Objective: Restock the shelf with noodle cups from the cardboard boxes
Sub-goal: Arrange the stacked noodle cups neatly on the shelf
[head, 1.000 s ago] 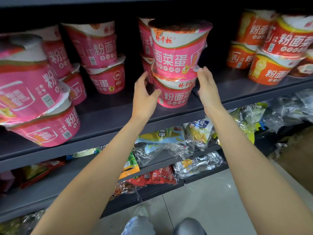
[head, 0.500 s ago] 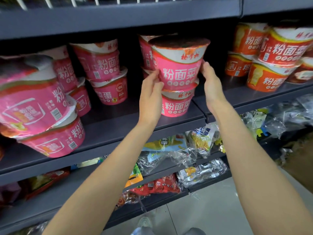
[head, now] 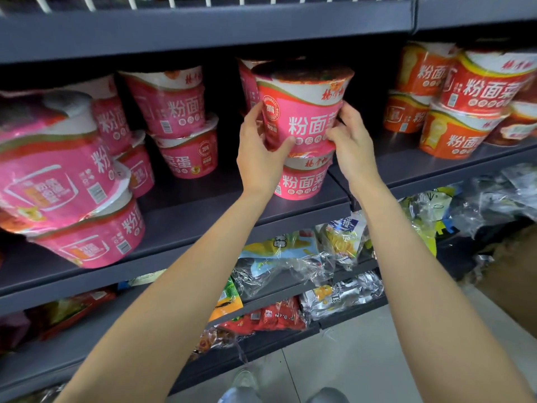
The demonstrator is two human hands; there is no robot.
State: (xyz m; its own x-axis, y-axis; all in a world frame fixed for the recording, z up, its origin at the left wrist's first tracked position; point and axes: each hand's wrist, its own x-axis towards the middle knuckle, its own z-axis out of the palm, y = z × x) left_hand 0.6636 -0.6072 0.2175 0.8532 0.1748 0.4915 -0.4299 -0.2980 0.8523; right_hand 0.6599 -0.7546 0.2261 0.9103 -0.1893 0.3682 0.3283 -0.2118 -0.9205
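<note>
A: So, grip first: left hand (head: 258, 158) is wrapped round the left flank of the top pink cup (head: 302, 109), thumb across the front near the base. Right hand (head: 348, 144) pinches the lower right edge, fingers curled behind. Two-sided clamp, both hands on one cup.

B: Why both hands for one cup?

A: My read: it's being seated on the lower pink cup (head: 302, 178), so the clamp squares it up. The cup tapers, narrow base, wide flat lid. A base on a lid is a small footprint, easy to tip.

B: Is it down yet?

A: Looks touching, base on the lower lid, but the hands hide the seam, so I can't say it's fully settled.

B: Materials?

A: Thin stiff cup wall, glossy shrink film, slick under fingers. Foil-type lid with a rolled rim. Light load.

B: Where on the shelf?

A: Front edge of the grey metal shelf (head: 203, 210), right end of that bay. More pink cups (head: 177, 123) stacked two high to the left and further back, one stack at far left leaning. Orange cups (head: 465, 112) in the next bay, right. Snack bags (head: 290, 257) on the shelves below, crinkly clear film.

B: Boxes?

A: None clearly in view.
</note>
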